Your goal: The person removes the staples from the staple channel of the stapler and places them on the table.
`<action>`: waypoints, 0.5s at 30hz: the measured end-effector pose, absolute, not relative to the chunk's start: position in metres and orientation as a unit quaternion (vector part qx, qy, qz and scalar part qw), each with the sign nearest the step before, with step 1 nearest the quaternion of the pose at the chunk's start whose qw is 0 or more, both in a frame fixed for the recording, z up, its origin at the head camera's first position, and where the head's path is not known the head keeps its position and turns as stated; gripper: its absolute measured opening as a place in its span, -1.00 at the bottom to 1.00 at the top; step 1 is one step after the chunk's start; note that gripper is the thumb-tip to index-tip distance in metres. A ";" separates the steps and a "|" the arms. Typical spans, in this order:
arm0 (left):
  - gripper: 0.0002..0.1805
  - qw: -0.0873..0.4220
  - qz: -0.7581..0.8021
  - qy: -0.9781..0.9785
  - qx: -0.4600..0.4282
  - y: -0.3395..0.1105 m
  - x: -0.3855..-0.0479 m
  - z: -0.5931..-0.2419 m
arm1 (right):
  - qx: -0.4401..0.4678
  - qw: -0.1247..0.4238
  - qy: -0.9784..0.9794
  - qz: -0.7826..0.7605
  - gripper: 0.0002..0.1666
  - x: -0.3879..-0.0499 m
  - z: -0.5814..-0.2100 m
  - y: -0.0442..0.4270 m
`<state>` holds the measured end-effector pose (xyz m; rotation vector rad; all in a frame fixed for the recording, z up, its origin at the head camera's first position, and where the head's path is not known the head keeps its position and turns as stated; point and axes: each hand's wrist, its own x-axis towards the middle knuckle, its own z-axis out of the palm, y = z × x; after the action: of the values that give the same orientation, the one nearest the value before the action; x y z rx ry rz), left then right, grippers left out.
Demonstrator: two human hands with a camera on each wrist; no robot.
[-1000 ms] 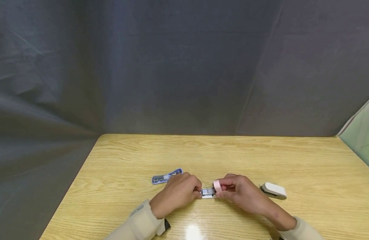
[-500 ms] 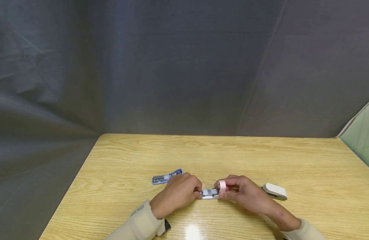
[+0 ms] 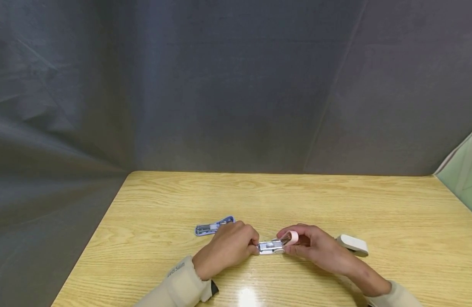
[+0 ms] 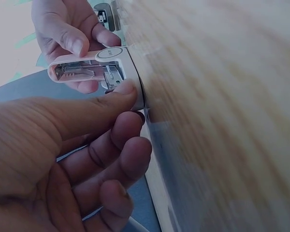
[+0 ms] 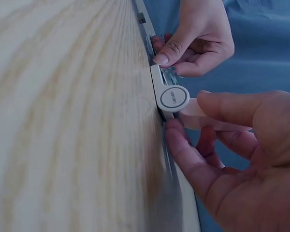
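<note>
One opened stapler (image 3: pixel 271 246) rests on the counter (image 3: pixel 266 200), where we see the left hand's grip (image 3: pixel 227 244) pinching its base and the right hand's grip (image 3: pixel 318 249) pinching its pink lid (image 3: pixel 293 237).

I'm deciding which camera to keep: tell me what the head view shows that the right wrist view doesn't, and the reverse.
Only the head view shows the beige sleeves and the grey-and-white stapler lying at the far right.
Only the right wrist view shows the lettering on the round badge.
Both show the left hand and right hand gripping the pink-and-white stapler, and the wooden table.
</note>
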<state>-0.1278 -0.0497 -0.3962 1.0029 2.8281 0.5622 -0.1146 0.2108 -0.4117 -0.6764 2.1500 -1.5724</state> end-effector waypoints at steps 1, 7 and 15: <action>-0.78 0.044 0.185 0.925 0.329 -0.050 -0.128 -0.396 | -0.240 0.190 0.775 -0.553 -0.62 -0.114 -0.411 0.211; -0.79 0.044 0.184 0.926 0.325 -0.050 -0.128 -0.397 | -0.240 0.136 0.819 -0.503 -0.62 -0.109 -0.402 0.212; -0.80 0.049 0.190 0.925 0.325 -0.051 -0.128 -0.396 | -0.294 0.010 0.842 -0.453 -0.59 -0.102 -0.392 0.209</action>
<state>-0.1285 -0.0509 -0.3956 0.9897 2.8189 0.5782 -0.1018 0.2094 -0.3924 -0.9170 2.6281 -1.4133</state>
